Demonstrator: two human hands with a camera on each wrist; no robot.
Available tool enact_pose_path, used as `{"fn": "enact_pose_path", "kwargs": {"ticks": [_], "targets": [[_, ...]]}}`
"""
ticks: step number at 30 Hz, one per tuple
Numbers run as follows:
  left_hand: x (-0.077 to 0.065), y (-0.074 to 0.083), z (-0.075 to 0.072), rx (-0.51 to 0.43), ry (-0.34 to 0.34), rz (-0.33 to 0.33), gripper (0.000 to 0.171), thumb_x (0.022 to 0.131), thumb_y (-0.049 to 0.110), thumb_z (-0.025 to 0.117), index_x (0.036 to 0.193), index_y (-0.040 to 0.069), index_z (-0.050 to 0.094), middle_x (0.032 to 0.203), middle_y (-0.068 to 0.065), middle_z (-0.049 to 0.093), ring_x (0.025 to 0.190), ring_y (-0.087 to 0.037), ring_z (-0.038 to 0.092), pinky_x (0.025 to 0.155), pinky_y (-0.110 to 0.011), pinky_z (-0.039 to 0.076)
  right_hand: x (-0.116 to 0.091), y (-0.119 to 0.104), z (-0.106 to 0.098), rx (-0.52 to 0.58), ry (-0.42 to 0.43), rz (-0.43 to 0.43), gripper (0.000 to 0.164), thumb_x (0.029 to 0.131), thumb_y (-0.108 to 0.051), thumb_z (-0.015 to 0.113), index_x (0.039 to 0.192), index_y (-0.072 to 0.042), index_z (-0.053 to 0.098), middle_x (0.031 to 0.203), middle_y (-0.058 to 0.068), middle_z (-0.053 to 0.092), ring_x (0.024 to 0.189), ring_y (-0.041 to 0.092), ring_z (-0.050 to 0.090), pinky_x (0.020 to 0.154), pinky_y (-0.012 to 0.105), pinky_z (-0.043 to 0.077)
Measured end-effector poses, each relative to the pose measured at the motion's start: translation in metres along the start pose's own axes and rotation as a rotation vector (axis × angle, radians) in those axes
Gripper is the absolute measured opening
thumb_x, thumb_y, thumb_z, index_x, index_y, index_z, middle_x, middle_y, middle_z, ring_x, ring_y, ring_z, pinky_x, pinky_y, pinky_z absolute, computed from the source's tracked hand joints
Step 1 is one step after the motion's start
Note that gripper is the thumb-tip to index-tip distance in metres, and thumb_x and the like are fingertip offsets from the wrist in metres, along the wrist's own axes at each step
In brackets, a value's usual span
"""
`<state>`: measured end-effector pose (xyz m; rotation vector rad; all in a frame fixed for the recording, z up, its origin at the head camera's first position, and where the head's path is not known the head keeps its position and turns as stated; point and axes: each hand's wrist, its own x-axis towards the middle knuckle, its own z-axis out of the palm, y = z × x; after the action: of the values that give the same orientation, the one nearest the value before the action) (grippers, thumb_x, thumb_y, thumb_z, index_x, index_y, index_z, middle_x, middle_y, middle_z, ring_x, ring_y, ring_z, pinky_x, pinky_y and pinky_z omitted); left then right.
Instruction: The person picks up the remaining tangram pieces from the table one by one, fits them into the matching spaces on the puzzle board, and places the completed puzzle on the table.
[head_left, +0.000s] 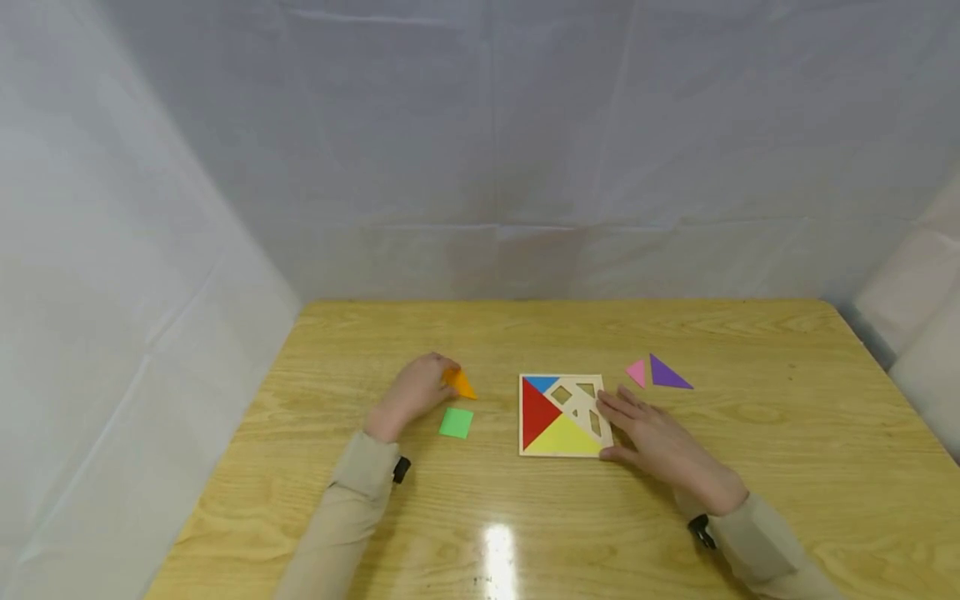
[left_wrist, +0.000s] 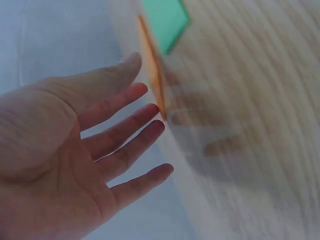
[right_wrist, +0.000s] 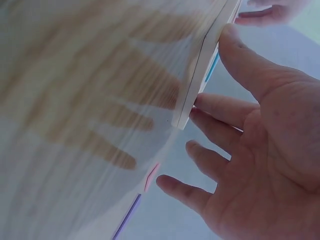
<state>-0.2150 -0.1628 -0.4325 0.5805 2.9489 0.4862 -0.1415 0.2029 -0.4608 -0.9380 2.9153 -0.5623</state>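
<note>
My left hand [head_left: 417, 392] reaches over an orange piece [head_left: 461, 384] on the table, its fingertips touching it. In the left wrist view the fingers of this hand [left_wrist: 95, 135] are spread and nearly straight beside the edge-on orange piece [left_wrist: 152, 70]. Just nearer lies a green piece [head_left: 456, 422]. My right hand [head_left: 660, 437] rests along the right edge of a square wooden tangram board [head_left: 522, 452], thumb at the near corner, fingers fairly straight. Red [head_left: 537, 412], yellow [head_left: 566, 437] and blue [head_left: 540, 383] triangles lie in the board, with several cut-outs beside them.
Right of the board, a pink triangle [head_left: 637, 372] and a purple triangle [head_left: 667, 373] lie on the wooden table [head_left: 480, 500]. Pale sheeting [head_left: 480, 150] hangs behind the table and along its left side.
</note>
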Motion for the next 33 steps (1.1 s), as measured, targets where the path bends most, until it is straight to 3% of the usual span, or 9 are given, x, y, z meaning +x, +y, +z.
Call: {"fn": "enact_pose_path", "kwargs": {"ticks": [10, 20, 27, 33], "targets": [[0.0, -0.009, 0.001, -0.036, 0.004, -0.048, 0.042, 0.088, 0.016, 0.081, 0.124, -0.002, 0.069, 0.119, -0.018, 0.065, 0.107, -0.034, 0.063, 0.097, -0.048, 0.051, 0.001, -0.003, -0.001, -0.017, -0.008, 0.016, 0.071, 0.092, -0.033, 0.073, 0.149, 0.002, 0.048, 0.154, 0.021, 0.044, 0.146, 0.045, 0.032, 0.111, 0.072, 0.024], [0.008, -0.012, 0.007, -0.022, 0.025, -0.093, 0.039, 0.086, 0.021, 0.083, 0.116, 0.001, 0.069, 0.111, -0.013, 0.065, 0.101, -0.029, 0.063, 0.093, -0.042, 0.052, 0.002, -0.005, -0.002, -0.053, -0.004, 0.004, 0.071, 0.092, -0.036, 0.072, 0.146, 0.003, 0.05, 0.153, 0.022, 0.046, 0.144, 0.046, 0.035, 0.113, 0.069, 0.025], [0.01, -0.011, 0.006, -0.018, 0.015, -0.028, 0.035, 0.088, 0.017, 0.081, 0.118, 0.004, 0.07, 0.111, -0.014, 0.065, 0.1, -0.029, 0.064, 0.09, -0.042, 0.053, 0.002, -0.005, 0.001, -0.061, 0.008, 0.002, 0.069, 0.092, -0.034, 0.073, 0.146, 0.003, 0.051, 0.152, 0.021, 0.047, 0.143, 0.046, 0.036, 0.112, 0.07, 0.026], [0.013, -0.01, 0.006, -0.023, 0.006, -0.012, 0.02, 0.089, 0.014, 0.079, 0.105, 0.005, 0.072, 0.102, -0.012, 0.066, 0.092, -0.026, 0.062, 0.085, -0.041, 0.054, 0.002, -0.006, 0.003, -0.064, 0.012, -0.005, 0.068, 0.093, -0.034, 0.072, 0.146, 0.003, 0.051, 0.152, 0.021, 0.047, 0.143, 0.046, 0.037, 0.112, 0.07, 0.026]]}}
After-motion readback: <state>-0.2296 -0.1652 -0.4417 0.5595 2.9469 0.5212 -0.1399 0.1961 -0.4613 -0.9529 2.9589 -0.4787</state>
